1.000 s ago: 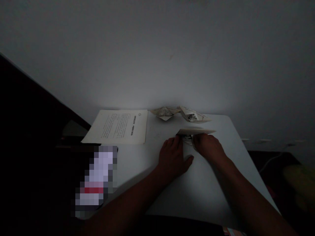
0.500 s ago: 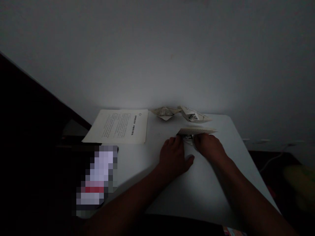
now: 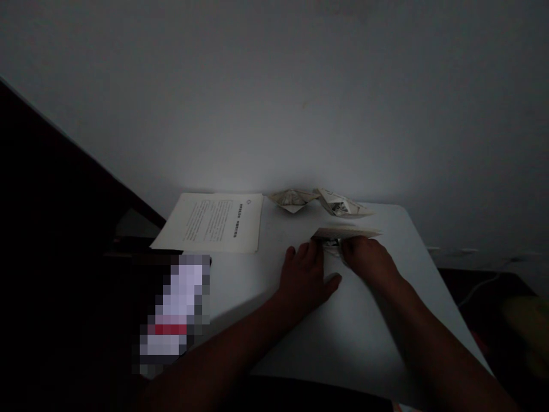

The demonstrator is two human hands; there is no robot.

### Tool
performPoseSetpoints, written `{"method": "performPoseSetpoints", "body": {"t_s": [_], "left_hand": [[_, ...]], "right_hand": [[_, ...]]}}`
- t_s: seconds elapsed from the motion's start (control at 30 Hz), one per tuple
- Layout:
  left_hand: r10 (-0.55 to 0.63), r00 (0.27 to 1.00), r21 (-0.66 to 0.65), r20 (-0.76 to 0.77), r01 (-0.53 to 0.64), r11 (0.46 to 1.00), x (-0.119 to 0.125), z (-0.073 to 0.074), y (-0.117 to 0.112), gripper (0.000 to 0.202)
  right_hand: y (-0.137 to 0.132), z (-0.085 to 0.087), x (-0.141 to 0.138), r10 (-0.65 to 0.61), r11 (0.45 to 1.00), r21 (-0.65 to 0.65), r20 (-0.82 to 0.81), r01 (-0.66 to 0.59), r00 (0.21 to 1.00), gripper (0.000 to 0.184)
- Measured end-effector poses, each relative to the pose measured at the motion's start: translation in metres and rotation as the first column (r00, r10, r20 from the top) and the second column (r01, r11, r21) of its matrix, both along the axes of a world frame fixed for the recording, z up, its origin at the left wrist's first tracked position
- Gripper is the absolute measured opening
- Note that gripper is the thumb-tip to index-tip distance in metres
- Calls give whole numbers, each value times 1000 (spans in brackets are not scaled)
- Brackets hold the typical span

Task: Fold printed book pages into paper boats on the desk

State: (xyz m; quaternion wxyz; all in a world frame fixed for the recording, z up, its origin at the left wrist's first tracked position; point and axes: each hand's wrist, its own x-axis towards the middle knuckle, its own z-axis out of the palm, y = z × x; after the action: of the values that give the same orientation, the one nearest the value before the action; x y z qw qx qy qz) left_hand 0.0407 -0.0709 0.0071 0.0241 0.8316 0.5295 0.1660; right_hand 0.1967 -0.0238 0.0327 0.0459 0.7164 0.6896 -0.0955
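A folded paper boat (image 3: 349, 232) of printed paper, much like the two behind it, sits on the white table (image 3: 343, 332) between my hands. My right hand (image 3: 369, 258) has its fingers curled and pinched on the boat's near side, partly hiding it. My left hand (image 3: 303, 277) lies palm down, its thumb spread away and its fingertips touching the boat's left end. Toward the wall stand two finished-looking paper boats, one on the left (image 3: 293, 201) and one on the right (image 3: 344, 205).
At the back left lies a stack of printed sheets (image 3: 214, 223). A phone with a blurred-out screen (image 3: 175, 309) rests at the table's left edge. A plain wall (image 3: 278, 103) rises behind the table. A pale cable (image 3: 480, 284) shows at the right.
The view has shifted slightly, so everything sits a little lower and to the right. Both hands keep nearly the same places at the paper boat.
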Motion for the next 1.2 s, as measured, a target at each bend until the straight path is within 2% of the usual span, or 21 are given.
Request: {"method": "performPoseSetpoints", "body": {"t_s": [0.47,0.6,0.8,0.9,1.2], "left_hand": [[-16,1000,24,-16,16,1000,-4,-4,-5,52],[-22,1000,6,-6,22,1000,-4,-3,-5,53],[-1,1000,-32,9,1,999,-1,-3,-5,71],[3,1000,-35,12,-3,999,-1,-3,-5,70],[7,1000,-45,27,-6,999,-3,-2,-5,71]], "right_hand": [[1,3,0,29,1000,-12,-23,-29,999,42],[1,2,1,27,999,-18,-23,-28,999,44],[-1,3,2,22,1000,-2,-56,-22,998,54],[-2,5,2,2,1000,-11,-65,-3,998,59],[0,8,9,6,997,-77,-57,-10,998,56]]}}
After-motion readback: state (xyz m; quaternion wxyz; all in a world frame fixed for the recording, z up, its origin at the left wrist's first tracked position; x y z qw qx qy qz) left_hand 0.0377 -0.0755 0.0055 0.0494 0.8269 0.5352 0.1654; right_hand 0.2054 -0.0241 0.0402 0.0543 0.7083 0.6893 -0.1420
